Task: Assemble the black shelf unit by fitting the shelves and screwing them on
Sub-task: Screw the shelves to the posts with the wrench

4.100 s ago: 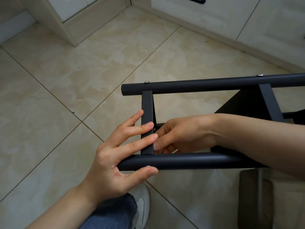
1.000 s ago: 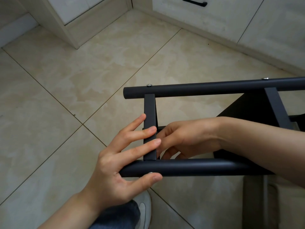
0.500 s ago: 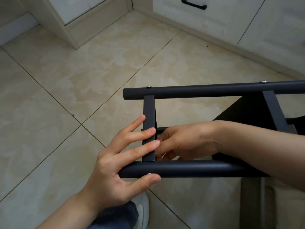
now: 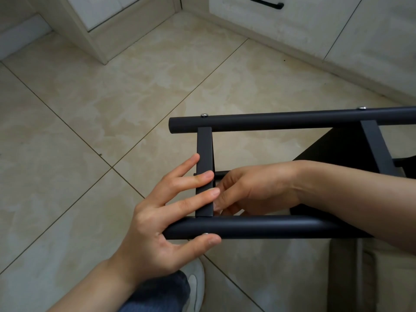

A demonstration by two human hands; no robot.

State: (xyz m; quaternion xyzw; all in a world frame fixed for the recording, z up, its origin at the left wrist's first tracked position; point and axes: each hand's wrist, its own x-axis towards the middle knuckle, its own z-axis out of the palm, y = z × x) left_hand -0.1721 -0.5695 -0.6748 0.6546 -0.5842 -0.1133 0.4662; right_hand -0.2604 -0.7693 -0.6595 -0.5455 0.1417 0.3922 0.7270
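Over a tiled floor (image 4: 90, 109), the black shelf unit (image 4: 292, 119) lies tipped on its side, probably to expose a joint. The left hand (image 4: 162, 221), grip released, presses flat fingers on the end crossbar (image 4: 204, 145), apparently to steady it. The right hand (image 4: 254, 188) curls behind the bar, seemingly working a fastener; whether its grip holds anything cannot be told. A screw head (image 4: 204, 115) sits on the far tube.

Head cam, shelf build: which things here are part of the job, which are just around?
In the job: left hand flat on the crossbar; right hand behind it, grip hidden; near tube; far tube; screw.
Just around: drawer handle; shoe; floor.
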